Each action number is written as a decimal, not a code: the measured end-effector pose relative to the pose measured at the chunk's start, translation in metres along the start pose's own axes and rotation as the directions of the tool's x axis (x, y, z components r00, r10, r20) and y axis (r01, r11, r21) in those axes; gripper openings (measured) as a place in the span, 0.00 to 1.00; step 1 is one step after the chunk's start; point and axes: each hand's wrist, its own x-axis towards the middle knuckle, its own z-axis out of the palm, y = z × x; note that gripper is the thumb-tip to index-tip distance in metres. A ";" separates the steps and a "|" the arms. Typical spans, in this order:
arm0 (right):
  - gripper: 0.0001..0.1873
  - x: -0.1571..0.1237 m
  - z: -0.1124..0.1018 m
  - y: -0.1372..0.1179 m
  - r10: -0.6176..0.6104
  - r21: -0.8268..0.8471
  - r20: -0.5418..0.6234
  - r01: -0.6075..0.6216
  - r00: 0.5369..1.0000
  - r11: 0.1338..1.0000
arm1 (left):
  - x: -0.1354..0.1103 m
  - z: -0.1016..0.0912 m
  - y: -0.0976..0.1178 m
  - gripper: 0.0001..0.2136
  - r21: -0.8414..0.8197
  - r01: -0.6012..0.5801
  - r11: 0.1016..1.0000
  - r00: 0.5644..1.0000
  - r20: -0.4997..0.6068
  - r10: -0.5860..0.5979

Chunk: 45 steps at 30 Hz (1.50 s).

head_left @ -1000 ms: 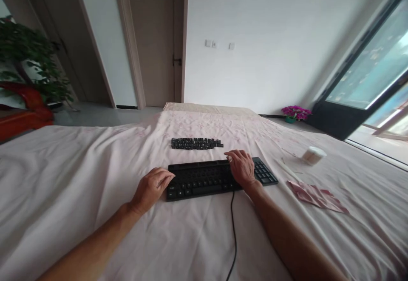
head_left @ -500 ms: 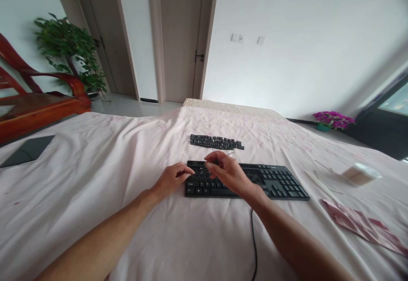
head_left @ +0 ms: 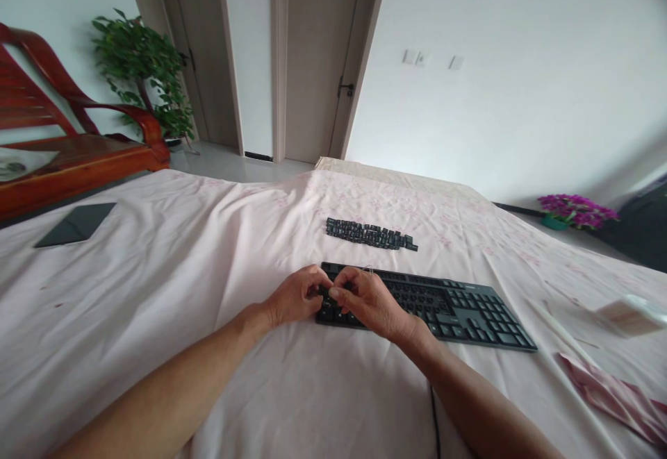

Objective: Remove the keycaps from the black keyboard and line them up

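A black keyboard (head_left: 458,306) lies on a bed covered by a pale pink sheet (head_left: 171,285). Both hands meet over its left end. My left hand (head_left: 294,299) has its fingers curled against the keyboard's left corner; what they grip is hidden. My right hand (head_left: 367,299) is pinched shut, and a thin wire tool (head_left: 369,269) sticks up behind its fingers. A row of loose black keycaps (head_left: 371,234) lies on the sheet just beyond the keyboard. The keyboard's black cable (head_left: 435,417) runs toward me under my right forearm.
A dark flat tablet (head_left: 76,224) lies far left on the sheet. At right are a white tipped-over container (head_left: 630,310), a thin stick (head_left: 560,327) and a pink folded cloth (head_left: 615,393). A red wooden chair (head_left: 78,160), a plant (head_left: 140,63) and doors stand behind.
My right hand left the keyboard's right side, moved left holding a thin wire, and now meets my left hand at the left end. The view turned left.
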 end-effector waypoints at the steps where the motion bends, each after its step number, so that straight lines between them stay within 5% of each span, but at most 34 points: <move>1: 0.11 0.000 0.001 -0.001 -0.010 -0.033 0.004 0.010 1.000 0.999 | 0.000 0.000 0.000 0.12 0.015 -0.024 1.000 1.000 0.005 0.024; 6: 0.09 0.004 0.005 -0.004 -0.152 -0.184 0.017 0.152 0.988 0.971 | -0.001 -0.001 0.002 0.09 0.062 -0.101 0.993 0.994 0.041 0.098; 11: 0.08 0.007 0.014 0.010 -0.299 -0.277 0.022 0.293 0.954 0.915 | 0.000 0.006 0.007 0.08 0.157 -0.050 0.986 0.998 -0.019 0.053; 23: 0.15 -0.002 0.021 0.028 -0.432 -0.232 -0.217 0.383 0.876 0.894 | -0.003 0.020 0.016 0.14 0.311 -0.064 0.948 0.993 -0.079 0.093; 29: 0.15 -0.001 0.018 0.022 -0.531 -0.211 -0.247 0.489 0.811 0.846 | 0.000 0.017 0.019 0.10 -0.037 0.026 0.999 0.992 -0.126 -0.031; 36: 0.13 0.001 0.009 0.011 -0.662 -0.484 -0.199 0.515 0.723 0.708 | 0.008 0.017 0.015 0.10 -0.320 0.192 0.928 0.947 -0.188 -0.260; 38: 0.16 0.004 0.005 0.011 -0.653 -0.532 -0.164 0.492 0.739 0.690 | 0.009 0.018 0.010 0.12 -0.346 0.215 0.913 0.934 -0.201 -0.296; 42: 0.16 0.014 -0.003 0.013 -0.418 -0.581 -0.197 0.238 0.887 0.779 | 0.011 0.018 0.004 0.20 -0.352 0.226 0.908 0.903 -0.273 -0.330; 45: 0.12 0.018 -0.007 0.010 -0.256 -0.602 -0.141 0.123 0.956 0.789 | 0.013 0.018 0.004 0.25 -0.349 0.222 0.910 0.899 -0.288 -0.330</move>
